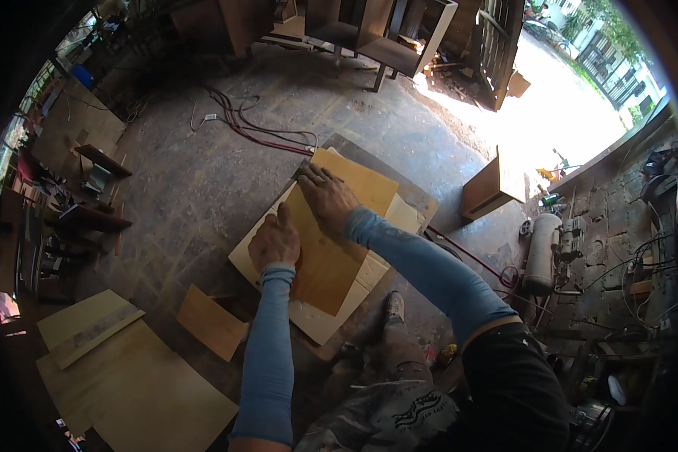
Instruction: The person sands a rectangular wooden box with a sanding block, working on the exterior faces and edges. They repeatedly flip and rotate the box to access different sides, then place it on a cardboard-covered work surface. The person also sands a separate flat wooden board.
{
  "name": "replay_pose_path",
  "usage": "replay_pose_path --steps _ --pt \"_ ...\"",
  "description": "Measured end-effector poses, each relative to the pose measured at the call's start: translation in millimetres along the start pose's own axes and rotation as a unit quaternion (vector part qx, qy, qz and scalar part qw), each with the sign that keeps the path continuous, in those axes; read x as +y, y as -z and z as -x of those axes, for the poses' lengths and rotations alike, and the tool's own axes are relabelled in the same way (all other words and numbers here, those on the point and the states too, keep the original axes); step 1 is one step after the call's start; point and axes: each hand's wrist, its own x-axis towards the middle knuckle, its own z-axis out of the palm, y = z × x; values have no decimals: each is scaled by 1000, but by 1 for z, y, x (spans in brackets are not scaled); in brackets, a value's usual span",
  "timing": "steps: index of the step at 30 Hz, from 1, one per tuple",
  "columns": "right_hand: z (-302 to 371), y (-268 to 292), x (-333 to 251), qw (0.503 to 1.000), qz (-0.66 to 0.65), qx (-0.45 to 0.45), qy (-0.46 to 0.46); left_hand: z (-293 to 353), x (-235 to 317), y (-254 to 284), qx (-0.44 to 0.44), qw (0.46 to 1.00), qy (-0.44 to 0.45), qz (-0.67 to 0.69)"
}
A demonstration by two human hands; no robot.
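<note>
A flat yellow-brown wooden board (pixel 346 260) lies tilted across a pale sheet (pixel 328 320) on a low work surface (pixel 418 197). My right hand (pixel 326 197) rests on the board near its upper left edge, palm down with the fingers stretched forward. Dark shadow blurs its fingertips. At the board's left edge is my left hand (pixel 274 239), its fingers curled in and one digit pointing up. Whatever that hand grips is hidden beneath it. Blue sleeves cover both forearms.
Red hoses (pixel 256 137) run over the floor beyond the board. A small wooden box (pixel 493 187) and a tank-like compressor (pixel 542 252) stand at right. Flat panels (pixel 143 377) and a smaller brown piece (pixel 212 322) lie at lower left. Wooden cabinets (pixel 354 30) stand at the back.
</note>
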Motion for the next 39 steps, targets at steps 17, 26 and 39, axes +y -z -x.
replay_pose_path --steps 17,26,39 --pt "62 24 27 999 47 -4 11 -11 18 13 -53 996 71 1" --pt "153 24 -8 995 75 -12 59 -15 24 20 -70 995 74 15" --pt "18 73 105 906 -294 -225 -207 -10 5 -2 38 997 23 -56"
